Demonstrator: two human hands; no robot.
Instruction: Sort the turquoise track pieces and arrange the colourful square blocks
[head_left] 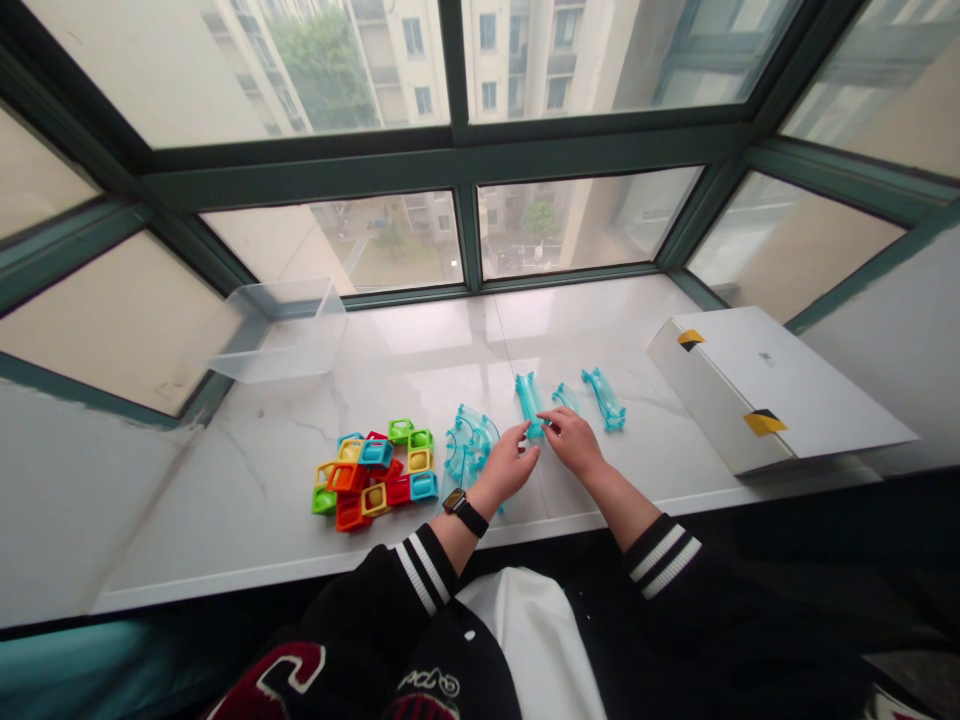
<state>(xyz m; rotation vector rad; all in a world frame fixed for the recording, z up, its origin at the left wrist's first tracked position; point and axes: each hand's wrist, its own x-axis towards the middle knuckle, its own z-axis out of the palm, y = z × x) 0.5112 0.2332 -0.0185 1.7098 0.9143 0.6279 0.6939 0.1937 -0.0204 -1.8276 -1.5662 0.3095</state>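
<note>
On the white marble windowsill both my hands meet over a straight clear-blue track piece. My left hand, with a black watch on the wrist, pinches the near end of that piece. My right hand closes its fingertips on the same spot from the right. A small curved blue piece lies just behind my right hand, and another straight blue track piece lies further right. A pile of curved blue track pieces sits left of my left hand.
A heap of coloured square frame blocks lies to the left of the blue pieces. A clear plastic tub stands at the back left by the window. A white cardboard box with yellow-black tape rests at the right.
</note>
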